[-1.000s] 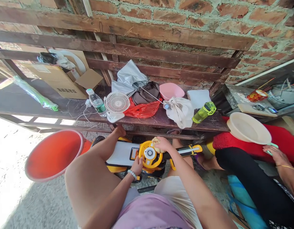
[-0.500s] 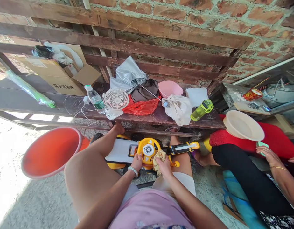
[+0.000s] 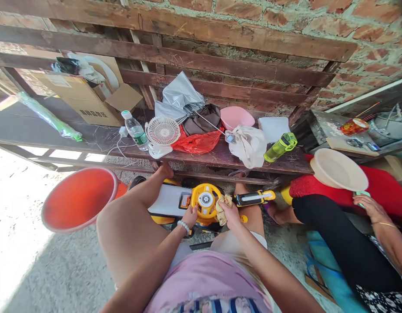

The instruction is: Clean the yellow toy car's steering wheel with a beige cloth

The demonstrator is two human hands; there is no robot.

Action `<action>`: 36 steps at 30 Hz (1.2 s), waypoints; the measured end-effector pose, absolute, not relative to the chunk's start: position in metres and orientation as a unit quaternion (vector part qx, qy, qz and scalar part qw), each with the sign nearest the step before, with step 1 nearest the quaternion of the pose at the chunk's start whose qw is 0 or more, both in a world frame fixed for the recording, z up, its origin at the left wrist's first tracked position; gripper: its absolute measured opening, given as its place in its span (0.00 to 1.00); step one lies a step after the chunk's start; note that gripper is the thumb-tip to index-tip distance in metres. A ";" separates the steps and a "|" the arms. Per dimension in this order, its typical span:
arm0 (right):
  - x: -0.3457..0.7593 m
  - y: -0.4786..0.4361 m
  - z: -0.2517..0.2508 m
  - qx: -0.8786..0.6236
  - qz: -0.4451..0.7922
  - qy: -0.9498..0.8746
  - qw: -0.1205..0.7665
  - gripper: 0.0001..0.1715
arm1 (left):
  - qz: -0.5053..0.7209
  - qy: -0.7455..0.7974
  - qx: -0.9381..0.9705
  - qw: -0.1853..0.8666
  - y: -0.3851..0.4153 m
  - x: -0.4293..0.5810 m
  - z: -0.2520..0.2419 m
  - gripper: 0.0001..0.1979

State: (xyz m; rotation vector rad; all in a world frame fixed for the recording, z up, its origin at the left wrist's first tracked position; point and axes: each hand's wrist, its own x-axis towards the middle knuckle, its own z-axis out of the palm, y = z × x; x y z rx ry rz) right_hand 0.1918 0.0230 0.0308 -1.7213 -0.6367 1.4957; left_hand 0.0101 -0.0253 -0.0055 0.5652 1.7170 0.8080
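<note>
Yellow toy steering wheel [image 3: 206, 200] sits at 12 o'clock, between the person's legs [image 3: 129, 226], just below the wooden bench [image 3: 220, 161]. Open floor [image 3: 25, 243] lies at 9 o'clock, past a red basin [image 3: 78, 199]. The left hand [image 3: 189, 216] rests half-closed on the wheel's lower left rim. The right hand [image 3: 229, 213], fingers pressed together, clutches a tan cloth [image 3: 222, 210] against the wheel's right rim. Both forearms [image 3: 273, 274] reach forward from 6 o'clock.
</note>
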 end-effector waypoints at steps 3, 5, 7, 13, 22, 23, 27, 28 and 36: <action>0.177 -0.004 0.027 -0.650 0.620 -0.132 0.420 0.27 | 0.323 0.724 0.239 0.560 -0.025 0.008 -0.010 0.13; 0.166 -0.017 0.026 -0.641 0.626 -0.097 0.433 0.28 | 0.320 0.719 0.231 0.571 -0.025 0.008 -0.013 0.12; 0.159 -0.025 0.029 -0.644 0.631 -0.088 0.424 0.27 | 0.319 0.715 0.220 0.581 -0.025 0.009 -0.014 0.12; 0.176 -0.046 0.046 -0.651 0.640 -0.222 0.342 0.29 | 0.354 0.689 0.156 0.612 -0.025 0.015 -0.006 0.14; 0.212 0.017 0.103 -0.590 0.248 -0.758 0.123 0.37 | 0.375 0.677 0.118 0.622 -0.023 0.014 0.006 0.12; 0.210 0.031 0.108 -0.566 0.225 -0.791 0.054 0.38 | 0.374 0.677 0.121 0.622 -0.023 0.014 0.008 0.12; 0.192 0.070 0.114 -0.513 0.196 -0.815 -0.183 0.38 | 0.368 0.684 0.149 0.612 -0.023 0.013 0.016 0.12; 0.187 0.075 0.114 -0.508 0.194 -0.811 -0.214 0.39 | 0.368 0.685 0.150 0.611 -0.023 0.013 0.017 0.12; 0.170 0.068 0.117 -0.486 0.244 -0.784 -0.300 0.30 | 0.408 0.676 0.109 0.604 -0.023 0.017 0.011 0.11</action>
